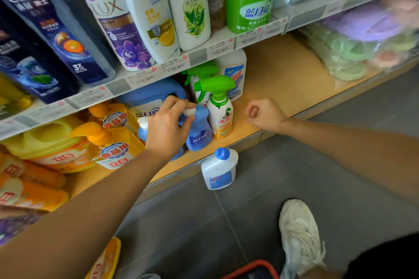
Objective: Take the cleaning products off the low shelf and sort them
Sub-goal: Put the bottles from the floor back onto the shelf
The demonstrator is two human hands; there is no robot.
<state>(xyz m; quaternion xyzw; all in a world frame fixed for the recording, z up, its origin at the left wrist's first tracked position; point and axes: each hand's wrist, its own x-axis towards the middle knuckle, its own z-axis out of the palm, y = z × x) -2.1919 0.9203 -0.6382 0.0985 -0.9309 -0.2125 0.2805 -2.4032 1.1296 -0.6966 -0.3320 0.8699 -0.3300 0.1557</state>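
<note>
My left hand (169, 124) pinches the white cap of a small blue bottle (199, 133) standing at the front of the low wooden shelf (278, 79). A second small blue bottle (142, 129) sits partly hidden behind that hand. To the right stand a green-trigger spray bottle (220, 111), another spray bottle (199, 81) behind it and a white bottle (233, 72). A big blue jug (152, 95) stands at the back. A white bottle with a blue cap (220, 169) stands on the floor. My right hand (264, 114) hovers over the shelf, fingers curled, holding nothing.
Yellow and orange detergent bottles (68, 145) crowd the shelf's left end. Shampoo bottles (149, 11) fill the shelf above. Bagged sponges (353, 56) lie at the right. Below are the grey tiled floor (294, 176), my white shoe (299, 238), a red basket rim (251, 269) and a yellow pack (106, 260).
</note>
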